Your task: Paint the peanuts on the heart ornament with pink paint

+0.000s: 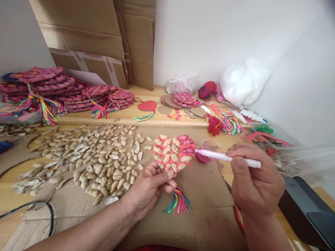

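Note:
My left hand pinches the lower edge of a red heart covered with peanut shells. Three shells at its upper right are painted pink; the others are plain tan. A tassel of colored cords hangs below the heart. In my right hand is a white brush, held level, its pink tip at the heart's right edge beside a pink shell. Just behind the brush stands a clear cup with pink paint at its bottom.
Loose peanut shells cover the cardboard on the left. Behind lie stacked pink pieces, a plain red heart, colored tassels and a white bag. A dark box stands at the right; a black cable lies front left.

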Tool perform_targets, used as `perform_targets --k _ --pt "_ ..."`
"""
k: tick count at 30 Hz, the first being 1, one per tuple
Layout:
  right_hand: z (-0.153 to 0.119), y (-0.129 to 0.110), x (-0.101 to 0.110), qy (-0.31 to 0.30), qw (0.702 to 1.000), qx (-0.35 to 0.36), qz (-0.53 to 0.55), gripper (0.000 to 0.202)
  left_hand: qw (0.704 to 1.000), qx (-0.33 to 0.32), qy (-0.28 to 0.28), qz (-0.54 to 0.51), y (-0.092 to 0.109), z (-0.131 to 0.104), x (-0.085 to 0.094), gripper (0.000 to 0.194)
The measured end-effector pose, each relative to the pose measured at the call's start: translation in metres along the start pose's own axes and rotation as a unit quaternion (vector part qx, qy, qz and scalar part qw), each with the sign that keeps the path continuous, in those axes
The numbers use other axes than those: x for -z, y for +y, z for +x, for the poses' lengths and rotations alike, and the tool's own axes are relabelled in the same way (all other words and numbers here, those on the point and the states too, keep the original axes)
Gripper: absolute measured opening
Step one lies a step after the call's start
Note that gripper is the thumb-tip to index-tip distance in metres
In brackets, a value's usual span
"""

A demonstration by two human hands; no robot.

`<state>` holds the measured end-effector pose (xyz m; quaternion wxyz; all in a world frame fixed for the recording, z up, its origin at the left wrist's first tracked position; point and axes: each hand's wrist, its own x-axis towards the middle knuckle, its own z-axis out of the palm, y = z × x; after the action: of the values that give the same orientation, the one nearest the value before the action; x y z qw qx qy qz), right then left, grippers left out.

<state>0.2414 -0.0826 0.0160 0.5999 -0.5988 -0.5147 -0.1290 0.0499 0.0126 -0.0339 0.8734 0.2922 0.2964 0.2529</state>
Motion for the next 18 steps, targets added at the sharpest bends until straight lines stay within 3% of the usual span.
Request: perform_targets --k 18 --pt "-0.0021 0.0009 0.0018 -0.012 1.0 -0.014 0.007 0.007 1.0 0.002 0.012 -0.013 0.0012 0.0003 -0.0022 0.027"
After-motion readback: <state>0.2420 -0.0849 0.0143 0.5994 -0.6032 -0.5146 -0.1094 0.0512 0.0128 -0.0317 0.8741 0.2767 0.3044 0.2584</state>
